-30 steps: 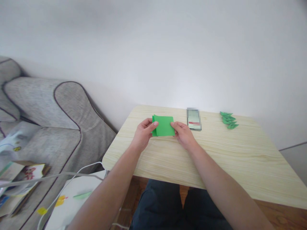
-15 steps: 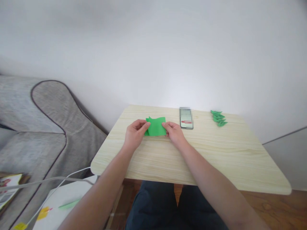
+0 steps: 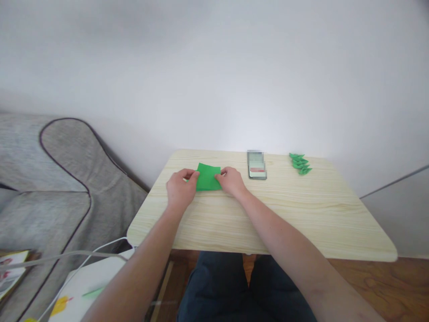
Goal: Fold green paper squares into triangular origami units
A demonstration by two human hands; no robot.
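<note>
A green sheet of paper (image 3: 208, 179), seemingly folded, is held low over the table (image 3: 214, 223) between my two hands. My left hand (image 3: 182, 188) pinches its left edge, thumb on top and fingers behind. At the opposite edge my right hand (image 3: 232, 181) grips the paper between thumb and fingers. The parts of the paper behind my fingers are hidden. Off to the right, several folded green paper pieces (image 3: 299, 163) lie in a row near the table's back edge.
A phone (image 3: 257, 165) with a blurred screen lies near the back edge, right of my right hand. The table stands against a white wall (image 3: 214, 80). To the left are a grey sofa (image 3: 110, 188), a white surface (image 3: 83, 277) and a cable (image 3: 83, 253).
Both hands and the paper have shifted slightly left in view. The paper now looks narrower and flatter, and the curled flap at its left no longer shows.
</note>
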